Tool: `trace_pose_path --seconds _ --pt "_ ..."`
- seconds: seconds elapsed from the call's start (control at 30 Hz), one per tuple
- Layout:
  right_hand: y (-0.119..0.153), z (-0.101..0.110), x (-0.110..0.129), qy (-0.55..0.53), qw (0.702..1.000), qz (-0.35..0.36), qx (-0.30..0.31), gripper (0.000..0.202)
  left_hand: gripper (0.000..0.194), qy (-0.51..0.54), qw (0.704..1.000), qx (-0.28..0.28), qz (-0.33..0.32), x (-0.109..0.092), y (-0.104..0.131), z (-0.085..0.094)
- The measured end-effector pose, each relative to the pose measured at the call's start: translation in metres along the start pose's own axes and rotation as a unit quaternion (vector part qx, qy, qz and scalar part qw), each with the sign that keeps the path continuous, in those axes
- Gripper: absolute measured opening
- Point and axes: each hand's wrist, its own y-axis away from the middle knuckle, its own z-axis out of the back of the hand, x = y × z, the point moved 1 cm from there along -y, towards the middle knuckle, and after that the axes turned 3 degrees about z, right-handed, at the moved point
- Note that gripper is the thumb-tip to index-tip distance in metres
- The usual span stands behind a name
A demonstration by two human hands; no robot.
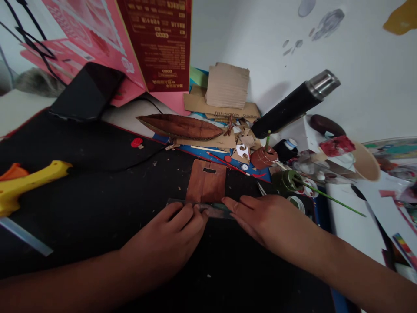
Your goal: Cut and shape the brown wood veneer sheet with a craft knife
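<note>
A brown-painted cardboard piece (208,184) with a small rectangular slot lies flat on the black table mat. Across its near edge runs a clear strip that looks like a ruler (216,211). My left hand (174,232) has its fingers bent and pressed together on the strip's left part. At the right end, my right hand (263,215) grips it with the index finger stretched along the cardboard's near corner. The fingertips hide parts of both the strip and the cardboard edge. Behind them sits a brown boat-shaped cardboard shell (182,126).
A yellow glue gun (29,182) and a translucent glue stick (26,237) lie left. Paint jars, one brown (263,156) and one green (286,180), hold brushes at right. A black thermos (296,104) leans behind. Cardboard scraps (228,84) and a red pencil (228,164) lie at the back.
</note>
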Motion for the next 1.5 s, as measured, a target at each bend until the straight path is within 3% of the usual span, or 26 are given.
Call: trace_pose_path --seconds 0.33,1.17,1.5 --pt "-0.0007 0.0080 0.0030 -0.028 0.999 -0.014 -0.044 0.034 0.037 -0.005 1.000 0.013 -0.008 -0.0005 0.0011 0.0030" --pt "-0.0044 0.0005 0.0046 -0.029 0.999 -0.021 -0.012 0.038 0.035 -0.001 1.000 0.012 -0.005 0.0011 -0.0012 0.0018" --pt "-0.0065 0.0025 0.0050 0.033 0.999 0.003 -0.008 0.048 0.035 0.002 1.000 0.012 -0.006 0.0004 -0.0007 0.0022"
